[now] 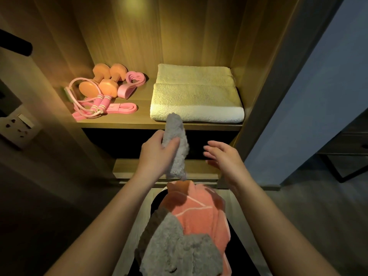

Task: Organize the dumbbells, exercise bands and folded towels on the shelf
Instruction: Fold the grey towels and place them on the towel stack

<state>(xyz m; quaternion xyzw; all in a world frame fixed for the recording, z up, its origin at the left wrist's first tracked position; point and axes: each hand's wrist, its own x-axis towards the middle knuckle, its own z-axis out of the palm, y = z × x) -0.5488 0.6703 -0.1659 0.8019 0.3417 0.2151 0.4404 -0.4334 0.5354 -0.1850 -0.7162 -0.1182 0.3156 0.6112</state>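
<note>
The lit shelf (119,125) stands above and ahead of both hands, and its right half, straight beyond the right hand (225,156), is already filled by the stack of folded cream towels (196,100). If the next towel goes on top crooked or bunched, the stack could lean toward the front edge and slide off onto the hands.

Under the wrists, a pink towel (199,214) and a loose grey towel (175,248) are heaped in a dark container (156,204). Neither looks folded, so shelving them as they are would leave the job untidy.

The left hand (157,150) grips a fluffy grey towel (177,140) round its middle, fingers curled over the pile. It is held upright in front of the shelf edge, its top end overlapping the cream stack in this view and its lower end hanging toward the container. The right hand is spread and holds nothing, just to the right of this towel and not touching it. With only one hand on a soft, bunched roll, the likely trouble is that it unrolls or sags and has to be refolded.

Up and to the left of the left hand sit the two dumbbells (103,80), the pink exercise bands (123,107) and a skipping rope (99,102). The rope's loops trail close to the shelf's front; a sleeve-free forearm or a dragged towel could still snag them and pull the lot forward.
</note>
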